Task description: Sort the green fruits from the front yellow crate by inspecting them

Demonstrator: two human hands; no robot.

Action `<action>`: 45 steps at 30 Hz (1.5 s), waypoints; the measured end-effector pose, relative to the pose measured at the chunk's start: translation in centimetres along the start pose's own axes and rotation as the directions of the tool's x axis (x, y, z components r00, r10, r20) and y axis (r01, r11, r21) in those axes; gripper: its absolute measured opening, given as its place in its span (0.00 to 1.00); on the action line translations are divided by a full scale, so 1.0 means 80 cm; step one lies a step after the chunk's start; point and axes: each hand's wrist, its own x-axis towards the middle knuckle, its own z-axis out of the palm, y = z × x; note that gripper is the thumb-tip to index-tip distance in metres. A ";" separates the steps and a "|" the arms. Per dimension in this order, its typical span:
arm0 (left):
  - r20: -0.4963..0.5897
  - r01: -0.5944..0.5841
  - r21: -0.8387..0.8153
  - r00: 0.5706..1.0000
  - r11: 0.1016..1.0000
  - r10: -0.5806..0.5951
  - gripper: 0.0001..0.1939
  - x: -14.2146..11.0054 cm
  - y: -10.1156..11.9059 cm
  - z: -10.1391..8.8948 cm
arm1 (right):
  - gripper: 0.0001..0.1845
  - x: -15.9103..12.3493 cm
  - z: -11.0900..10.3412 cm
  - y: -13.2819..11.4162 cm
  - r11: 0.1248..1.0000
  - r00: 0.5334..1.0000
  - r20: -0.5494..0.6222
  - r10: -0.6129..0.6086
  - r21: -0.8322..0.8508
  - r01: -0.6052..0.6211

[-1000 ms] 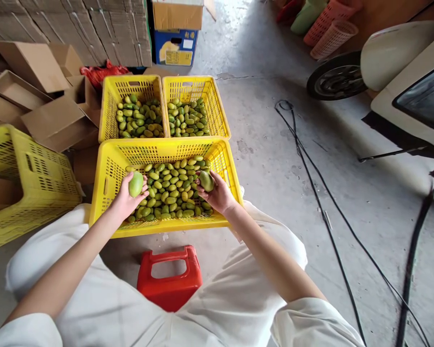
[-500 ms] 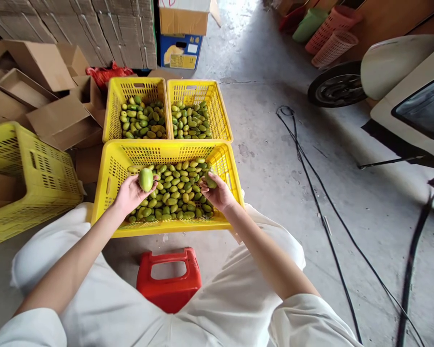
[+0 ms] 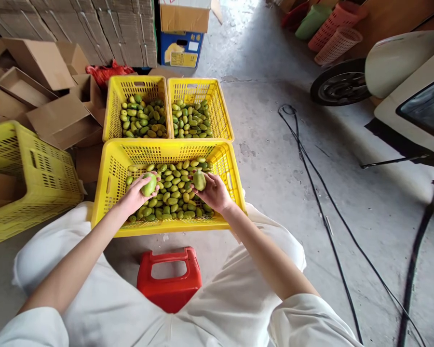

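My left hand (image 3: 134, 196) is closed around a green oval fruit (image 3: 149, 185), its fingers curled about the sides. In my right hand (image 3: 216, 193) rests another oval fruit (image 3: 199, 180), paler yellow-green, with fingers and thumb around it. Both hands are above the near yellow crate (image 3: 166, 232), on its left and right sides. Loose green and yellowish fruits (image 3: 174, 194) of the same shape cover the crate's bottom. Behind it stand two more yellow crates, the left one (image 3: 109, 103) and the right one (image 3: 225, 113), each partly filled with such fruits.
A red plastic stool (image 3: 169, 289) stands between my knees. At the left are another yellow crate (image 3: 50, 166) and a heap of opened cardboard boxes (image 3: 58, 118). A black cable (image 3: 320, 202) runs over the floor at the right, near a white vehicle (image 3: 412, 82).
My right hand has turned and moved slightly left, bringing its fruit into fuller view. My left hand has rotated its fruit and covers more of it with its fingers.
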 end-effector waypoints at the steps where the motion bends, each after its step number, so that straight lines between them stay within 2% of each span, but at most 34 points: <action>1: -0.009 0.022 -0.012 1.000 1.000 -0.022 0.12 0.000 0.000 0.000 | 0.16 0.000 0.001 0.000 1.000 1.000 0.004 0.015 0.006 -0.015; 5: -0.016 0.054 0.011 0.998 0.998 -0.054 0.13 -0.002 0.001 0.003 | 0.14 0.001 -0.001 0.001 1.000 1.000 -0.001 -0.020 -0.005 0.020; 10: 0.039 0.054 0.030 0.998 0.998 -0.055 0.16 -0.005 0.000 0.005 | 0.23 0.002 -0.008 0.005 0.996 0.996 -0.053 -0.067 0.057 0.070; 14: 0.000 0.058 0.002 0.998 0.998 -0.058 0.16 -0.006 -0.004 0.005 | 0.27 0.003 -0.010 0.007 0.994 0.996 -0.047 -0.075 0.081 0.078; 17: -0.032 0.050 0.011 0.998 0.999 -0.049 0.16 -0.002 -0.006 0.006 | 0.26 0.005 -0.011 0.008 0.996 0.996 -0.049 -0.081 0.035 0.083; 20: -0.078 0.036 0.000 0.996 0.999 -0.036 0.11 0.007 -0.009 0.007 | 0.20 0.008 -0.014 0.009 0.997 0.996 -0.065 -0.056 0.051 0.059; 22: -0.102 0.057 -0.055 0.993 0.997 -0.062 0.07 0.014 -0.010 0.008 | 0.19 0.010 -0.019 0.010 0.995 0.999 -0.043 -0.015 0.099 0.019; 25: -0.105 0.120 -0.111 0.986 0.987 -0.132 0.10 0.020 -0.014 0.006 | 0.19 0.012 -0.026 0.012 0.994 1.000 -0.007 0.001 0.106 0.000; 27: -0.096 0.137 -0.078 0.985 0.987 -0.144 0.11 0.018 -0.017 0.003 | 0.20 0.011 -0.028 0.014 0.998 1.000 -0.027 -0.005 0.064 0.007; 32: -0.067 0.137 0.144 0.989 0.980 -0.128 0.20 0.007 -0.023 -0.003 | 0.23 0.005 -0.029 0.020 0.999 0.992 -0.125 -0.004 0.036 0.008; 37: -0.049 0.164 0.252 0.986 0.954 -0.157 0.24 0.004 -0.026 0.007 | 0.23 0.004 -0.025 0.021 0.999 0.992 -0.129 -0.009 0.046 0.015; 41: -0.033 0.075 0.385 0.997 0.920 -0.068 0.24 0.009 -0.030 0.014 | 0.23 0.006 -0.026 0.024 1.000 0.997 -0.071 0.015 -0.005 -0.015; 43: -0.015 0.040 0.377 0.999 0.925 -0.037 0.21 0.011 -0.032 0.013 | 0.22 0.007 -0.032 0.027 0.999 0.998 -0.061 0.024 0.033 -0.022; 45: -0.006 0.071 0.284 0.997 0.956 -0.072 0.19 0.012 -0.034 0.012 | 0.23 0.006 -0.041 0.029 0.993 0.998 -0.050 0.045 0.111 -0.040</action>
